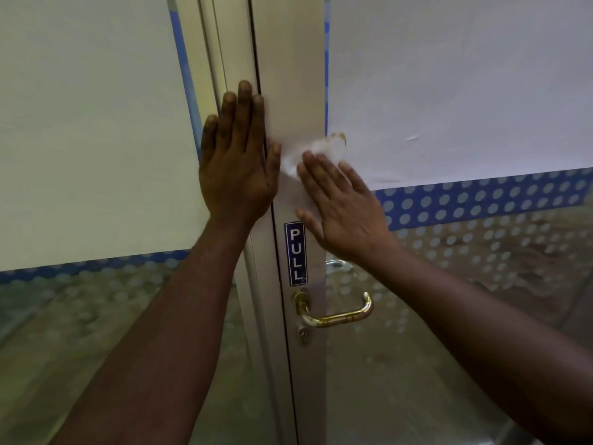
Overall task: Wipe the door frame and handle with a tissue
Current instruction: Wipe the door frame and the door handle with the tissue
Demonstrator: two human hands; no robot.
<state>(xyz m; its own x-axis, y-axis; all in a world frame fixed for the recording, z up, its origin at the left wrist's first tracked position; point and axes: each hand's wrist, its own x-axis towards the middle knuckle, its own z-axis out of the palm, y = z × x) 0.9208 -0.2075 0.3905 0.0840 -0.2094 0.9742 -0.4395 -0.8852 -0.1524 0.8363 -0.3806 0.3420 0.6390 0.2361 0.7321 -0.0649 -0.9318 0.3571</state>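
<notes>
The right hand [340,203] is pressing a white tissue [316,149] flat against the door frame [288,75], fingers straight and lying together, not curled round the paper. The tissue is showing crumpled and thin above and to the left of the fingertips; part of it is hidden under the palm. The left hand [239,155] is resting open and flat just beside it, fingers pointing up, spanning the dark seam between the fixed post and the door's own upright; it is holding nothing and appears to be steadying the door.

The frame is running as a long vertical strip, smooth, pale and matte, so wiping strokes are best judged as travelling up and down along it. The handle [337,313] is lying directly below the right hand, past the blue PULL sticker [296,253], well apart from the tissue. It is a brass-coloured lever, rounded and glossy, its long axis horizontal and pointing right, with a keyhole cylinder [303,334] just beneath. The right hand is the nearer to it and already carries the tissue.

Judgement: frame wiping is under way; the handle is not yet touched. The panels [449,75] either side are covered with plain sheeting above dotted frosted bands.
</notes>
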